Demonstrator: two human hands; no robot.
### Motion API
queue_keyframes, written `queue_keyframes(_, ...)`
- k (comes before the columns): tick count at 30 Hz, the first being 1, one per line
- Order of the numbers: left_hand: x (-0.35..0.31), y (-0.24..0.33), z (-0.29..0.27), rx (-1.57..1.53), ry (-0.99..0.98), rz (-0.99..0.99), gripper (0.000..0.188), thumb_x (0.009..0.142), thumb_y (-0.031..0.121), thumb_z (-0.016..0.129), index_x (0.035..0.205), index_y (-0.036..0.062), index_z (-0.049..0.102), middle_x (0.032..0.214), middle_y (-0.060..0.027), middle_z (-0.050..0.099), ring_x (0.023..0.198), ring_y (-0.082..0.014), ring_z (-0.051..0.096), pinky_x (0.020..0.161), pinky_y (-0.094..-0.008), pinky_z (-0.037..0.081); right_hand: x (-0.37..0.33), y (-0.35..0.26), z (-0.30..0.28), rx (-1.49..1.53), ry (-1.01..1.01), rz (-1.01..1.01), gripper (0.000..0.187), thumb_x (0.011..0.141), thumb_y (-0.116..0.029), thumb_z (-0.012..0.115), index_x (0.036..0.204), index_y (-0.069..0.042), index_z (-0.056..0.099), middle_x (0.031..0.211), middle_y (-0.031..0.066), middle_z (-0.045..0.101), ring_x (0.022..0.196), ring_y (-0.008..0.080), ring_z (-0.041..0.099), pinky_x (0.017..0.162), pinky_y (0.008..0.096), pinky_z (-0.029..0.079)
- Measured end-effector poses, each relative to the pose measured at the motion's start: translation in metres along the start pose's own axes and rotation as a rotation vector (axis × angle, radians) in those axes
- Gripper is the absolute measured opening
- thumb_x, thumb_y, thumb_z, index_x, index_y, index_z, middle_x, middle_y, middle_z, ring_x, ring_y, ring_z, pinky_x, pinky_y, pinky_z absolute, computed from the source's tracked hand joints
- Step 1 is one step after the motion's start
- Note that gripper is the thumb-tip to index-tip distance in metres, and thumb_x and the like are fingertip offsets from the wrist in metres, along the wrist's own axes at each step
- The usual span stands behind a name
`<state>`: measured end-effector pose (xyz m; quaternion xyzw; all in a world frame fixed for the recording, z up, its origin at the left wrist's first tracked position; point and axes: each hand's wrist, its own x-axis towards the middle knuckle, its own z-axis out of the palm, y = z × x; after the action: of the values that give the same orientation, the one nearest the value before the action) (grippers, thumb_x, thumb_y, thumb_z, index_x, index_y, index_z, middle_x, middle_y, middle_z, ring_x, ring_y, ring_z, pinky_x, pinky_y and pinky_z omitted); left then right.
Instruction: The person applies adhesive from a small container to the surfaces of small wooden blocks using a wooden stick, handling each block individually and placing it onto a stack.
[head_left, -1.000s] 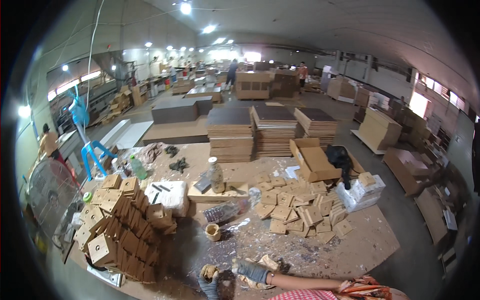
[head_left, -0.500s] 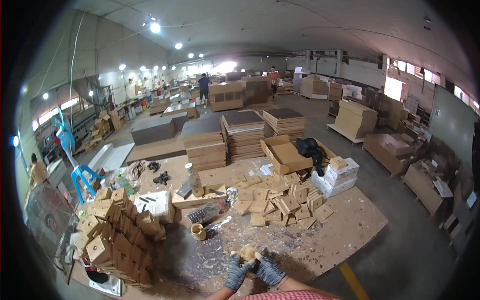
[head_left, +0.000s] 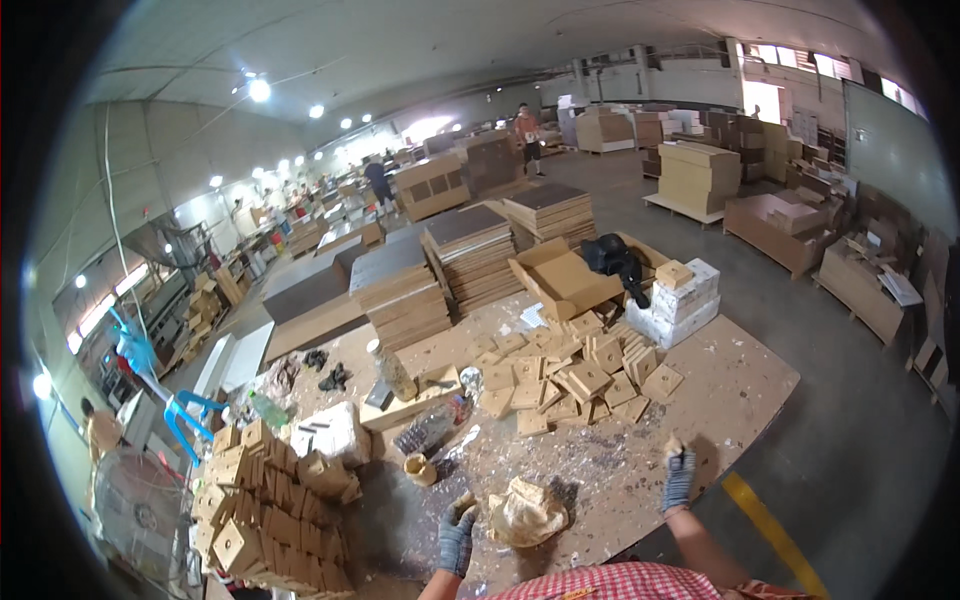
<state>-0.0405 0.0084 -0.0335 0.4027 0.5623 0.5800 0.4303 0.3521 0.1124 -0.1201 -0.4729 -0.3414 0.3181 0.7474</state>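
I look down at a low board platform (head_left: 730,380) strewn with chips and dust. My left hand (head_left: 455,537), in a grey-blue glove, hangs with its fingers apart just left of a crumpled tan bundle (head_left: 525,512) that lies on the platform. My right hand (head_left: 678,480), also gloved, is raised to the right of the bundle, and its fingers pinch a small tan piece (head_left: 672,446). A loose pile of square wooden blocks (head_left: 570,375) lies farther out, beyond both hands.
Stacked wooden blocks (head_left: 270,500) stand at the left, near a fan (head_left: 130,510) and a blue stool (head_left: 190,415). A tape roll (head_left: 420,468), white boxes (head_left: 680,300), an open cardboard box (head_left: 560,280) and board stacks (head_left: 470,255) lie beyond. A yellow floor line (head_left: 770,520) runs at right. People work far off.
My hands were together at the bottom centre around something small. They have parted: the right hand has gone up and to the right, and the tan bundle shows between them. The view has tilted.
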Motion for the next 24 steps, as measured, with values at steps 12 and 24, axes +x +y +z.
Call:
queue_keyframes(12,0.066,0.014,0.045,0.132,-0.234,0.022,0.028,0.087,0.009,0.064,0.113,0.0006,0.062,0.108,-0.0046,0.065,0.094,-0.0136,0.059,0.088,-0.0295,0.047,0.016,0.017,-0.035,-0.922,0.062,-0.289,0.028,0.09,-0.016,0.058,0.113,-0.001,0.052,0.107,0.0156,0.052,0.099,0.0272,0.052,0.09,0.0363,0.042)
queue_keyframes(24,0.173,0.02,0.153,0.915,-0.527,0.614,0.032,0.077,0.021,0.069,0.105,0.0083,0.066,0.111,-0.0204,0.058,0.1,-0.0364,0.057,0.088,-0.0421,0.046,0.018,0.011,-0.037,-0.779,0.003,-0.28,0.025,0.088,-0.014,0.058,0.111,-0.003,0.055,0.103,0.0146,0.053,0.095,0.0291,0.053,0.087,0.0386,0.043)
